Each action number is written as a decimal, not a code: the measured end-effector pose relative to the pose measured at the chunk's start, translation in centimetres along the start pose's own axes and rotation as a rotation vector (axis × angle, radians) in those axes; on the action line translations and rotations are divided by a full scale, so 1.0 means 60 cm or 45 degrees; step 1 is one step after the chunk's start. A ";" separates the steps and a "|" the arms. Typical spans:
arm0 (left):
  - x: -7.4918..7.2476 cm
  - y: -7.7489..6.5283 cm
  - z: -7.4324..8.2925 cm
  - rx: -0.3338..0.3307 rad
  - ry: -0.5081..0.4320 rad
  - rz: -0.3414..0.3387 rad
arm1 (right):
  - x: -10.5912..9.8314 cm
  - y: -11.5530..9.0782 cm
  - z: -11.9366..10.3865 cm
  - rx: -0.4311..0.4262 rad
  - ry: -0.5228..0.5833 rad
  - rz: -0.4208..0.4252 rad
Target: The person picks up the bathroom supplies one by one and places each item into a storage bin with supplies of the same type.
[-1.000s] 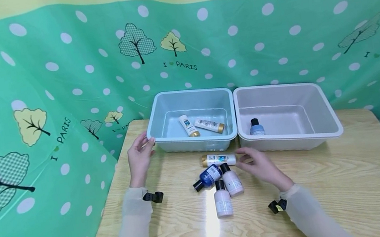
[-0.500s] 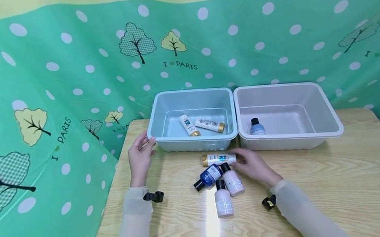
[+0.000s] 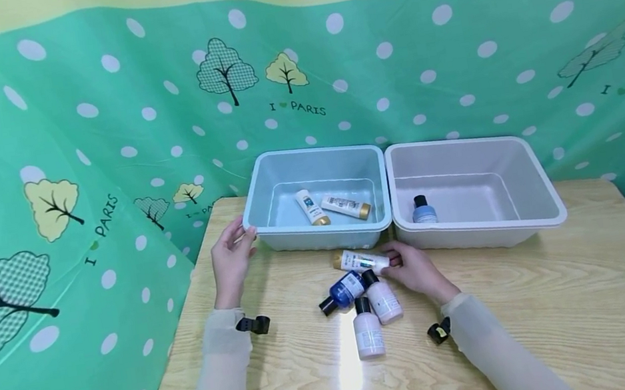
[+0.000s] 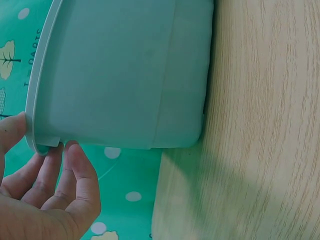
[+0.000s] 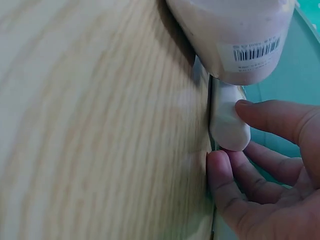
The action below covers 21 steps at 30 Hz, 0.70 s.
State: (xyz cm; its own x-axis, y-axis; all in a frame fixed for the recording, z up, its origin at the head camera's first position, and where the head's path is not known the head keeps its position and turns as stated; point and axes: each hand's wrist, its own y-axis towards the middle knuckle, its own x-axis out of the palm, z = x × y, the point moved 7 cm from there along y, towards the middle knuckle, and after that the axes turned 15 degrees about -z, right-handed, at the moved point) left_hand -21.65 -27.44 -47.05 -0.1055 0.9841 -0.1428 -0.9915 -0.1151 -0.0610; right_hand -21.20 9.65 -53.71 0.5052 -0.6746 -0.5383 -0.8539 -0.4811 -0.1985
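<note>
My left hand [image 3: 230, 254] holds the near left corner of the light blue bin [image 3: 319, 238]. In the left wrist view its thumb lies on the rim [image 4: 31, 95] and the fingers curl beneath it. My right hand [image 3: 417, 270] pinches the end of a white tube [image 3: 361, 262] with a gold cap, just in front of the bins. The right wrist view shows the thumb on one side of that tube [image 5: 232, 120] and fingers on the other. Close by lie a dark blue bottle [image 3: 346, 290] and two pale pink bottles [image 3: 384, 301], all with black caps.
Two more white tubes [image 3: 344, 207] lie inside the blue bin. A grey bin [image 3: 476, 234] stands against its right side, holding a light blue bottle [image 3: 424, 213] with a black cap. Green patterned cloth [image 3: 332, 84] hangs behind the wooden table [image 3: 605, 286].
My right hand has moved left onto the white tube's end and taken hold of it. The tube has turned slightly, its held end nearer me. My left hand stays at the bin corner.
</note>
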 end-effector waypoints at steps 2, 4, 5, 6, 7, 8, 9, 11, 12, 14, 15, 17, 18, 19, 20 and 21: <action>0.000 0.000 0.000 0.003 0.001 -0.002 | 0.000 -0.001 0.000 0.001 0.009 0.003; -0.001 0.000 0.000 0.006 0.000 -0.005 | 0.001 -0.004 -0.002 -0.006 0.018 0.007; -0.001 0.000 0.000 0.006 -0.001 -0.005 | 0.002 -0.005 -0.003 -0.012 0.022 0.013; -0.001 0.000 0.000 0.004 -0.001 -0.004 | 0.002 -0.006 -0.004 -0.021 0.027 0.016; -0.001 0.000 -0.001 0.004 -0.002 -0.002 | 0.003 -0.006 -0.006 -0.029 0.037 0.019; -0.001 0.000 -0.001 0.002 -0.004 0.001 | 0.003 -0.007 -0.007 -0.035 0.042 0.022; -0.001 0.000 -0.002 0.001 -0.001 0.002 | 0.004 -0.007 -0.008 -0.043 0.040 0.022; -0.002 0.000 -0.001 0.010 -0.013 0.005 | 0.005 -0.008 -0.010 -0.052 0.045 0.017; -0.002 -0.001 0.000 0.016 -0.018 0.005 | 0.006 -0.008 -0.010 -0.054 0.036 0.014; -0.002 -0.001 0.002 0.029 -0.026 0.004 | 0.007 -0.009 -0.010 -0.053 0.028 0.003; -0.001 -0.002 0.003 0.035 -0.029 0.002 | 0.007 -0.009 -0.009 -0.051 0.029 -0.005; -0.001 -0.003 0.005 0.037 -0.029 -0.001 | 0.007 -0.010 -0.007 -0.056 0.057 -0.023; -0.001 -0.003 0.006 0.036 -0.026 -0.003 | 0.005 -0.012 -0.007 -0.052 0.088 -0.027; 0.000 -0.004 0.006 0.035 -0.025 -0.004 | 0.004 -0.013 -0.006 -0.051 0.137 -0.032; 0.000 -0.004 0.007 0.034 -0.025 -0.006 | 0.001 -0.014 -0.005 -0.049 0.173 -0.034; 0.000 -0.004 0.007 0.032 -0.025 -0.007 | -0.002 -0.016 -0.004 -0.041 0.210 -0.036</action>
State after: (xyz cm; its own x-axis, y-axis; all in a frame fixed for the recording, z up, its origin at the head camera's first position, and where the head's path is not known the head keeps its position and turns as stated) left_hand -21.47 -27.39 -46.63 -0.1015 0.9872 -0.1233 -0.9936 -0.1067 -0.0369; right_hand -20.40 10.03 -53.27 0.5446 -0.7421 -0.3908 -0.8362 -0.5167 -0.1841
